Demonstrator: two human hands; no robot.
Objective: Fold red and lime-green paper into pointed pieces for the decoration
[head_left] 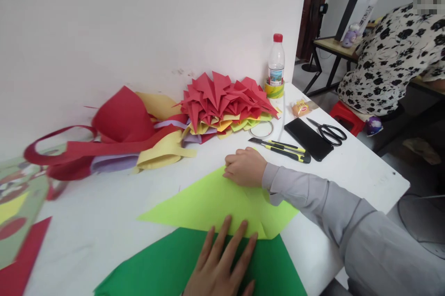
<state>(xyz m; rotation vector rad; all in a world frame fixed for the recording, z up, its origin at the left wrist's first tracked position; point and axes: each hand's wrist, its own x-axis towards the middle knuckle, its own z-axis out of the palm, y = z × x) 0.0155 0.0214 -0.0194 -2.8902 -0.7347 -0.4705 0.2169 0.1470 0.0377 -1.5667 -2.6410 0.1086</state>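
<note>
My left hand [222,268] lies palm down with its fingers spread. It rests on a dark green sheet of paper [153,259], and its fingertips reach the lower edge of a light-green sheet of paper [194,208]. The light-green sheet overlaps the dark green one and looks folded, with a crease near its lower right. Closed at the upper corner of the light-green paper is my right hand [245,167], its fingers curled against the sheet. The right sleeve covers part of the paper's right side.
Behind the sheets lie two box cutters [281,147], a black phone [308,138], scissors [328,132] and a wire ring [261,129]. Red folded paper pieces [219,96], cut paper strips [114,147] and a bottle [276,61] line the wall. A person [392,54] sits at the right.
</note>
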